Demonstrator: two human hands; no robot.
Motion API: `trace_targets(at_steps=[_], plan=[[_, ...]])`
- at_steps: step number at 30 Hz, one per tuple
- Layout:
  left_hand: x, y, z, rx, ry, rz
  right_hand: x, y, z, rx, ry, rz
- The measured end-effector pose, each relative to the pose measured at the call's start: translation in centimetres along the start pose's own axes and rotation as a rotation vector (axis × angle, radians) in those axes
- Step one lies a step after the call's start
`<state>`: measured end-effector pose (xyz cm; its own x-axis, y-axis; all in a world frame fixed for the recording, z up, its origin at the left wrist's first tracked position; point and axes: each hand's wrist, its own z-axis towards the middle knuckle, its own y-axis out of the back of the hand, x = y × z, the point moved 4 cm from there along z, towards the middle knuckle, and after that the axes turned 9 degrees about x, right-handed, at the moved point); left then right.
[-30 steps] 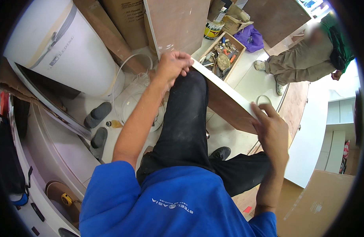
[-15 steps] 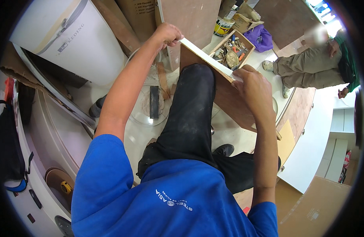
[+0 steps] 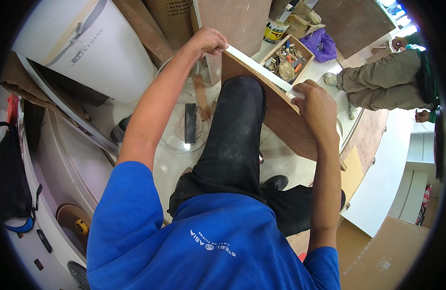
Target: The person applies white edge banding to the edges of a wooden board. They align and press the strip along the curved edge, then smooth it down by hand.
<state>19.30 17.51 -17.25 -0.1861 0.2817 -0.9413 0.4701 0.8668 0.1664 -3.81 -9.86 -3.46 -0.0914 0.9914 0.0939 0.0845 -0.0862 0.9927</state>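
A thin white strip (image 3: 261, 71) runs along the upper edge of a brown wooden panel (image 3: 288, 130), which stands on edge and leans near my raised knee. With its fingers pinched, my left hand (image 3: 209, 41) holds the strip's far left end. At the near right end, my right hand (image 3: 314, 104) grips the strip between thumb and fingers, close against the panel's edge. The strip looks straight between my two hands. My black-trousered leg (image 3: 237, 121) covers part of the panel.
Beyond the panel is a wooden box (image 3: 307, 50) of tools, beside a paint can (image 3: 275, 31) and purple cloth (image 3: 319, 46). A dark bar (image 3: 190, 123) lies on the floor. A large white wrapped piece (image 3: 92, 53) stands left; a co-worker (image 3: 387, 79) is at right.
My right hand has shifted slightly along the panel's edge, its fingers drawn more upright. My left hand has moved a little to the right. The co-worker's hands have moved.
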Motion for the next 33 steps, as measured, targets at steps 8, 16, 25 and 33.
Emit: trace_targets(at_steps=[8,16,25,33], plan=[[-0.1,0.1,-0.3,0.005,0.027,0.035,-0.5,-1.3,-0.3,0.0,0.018,0.045],[0.3,-0.3,-1.6,-0.003,0.019,-0.012,-1.3,-2.7,-1.4,-0.072,-0.041,0.102],[-0.3,0.2,-3.2,-0.063,0.017,-0.032,-2.5,-3.8,-1.3,-0.057,-0.126,0.267],[0.0,0.3,-3.6,-0.082,0.061,0.008,-3.1,-4.3,-0.8,-0.028,-0.107,0.342]])
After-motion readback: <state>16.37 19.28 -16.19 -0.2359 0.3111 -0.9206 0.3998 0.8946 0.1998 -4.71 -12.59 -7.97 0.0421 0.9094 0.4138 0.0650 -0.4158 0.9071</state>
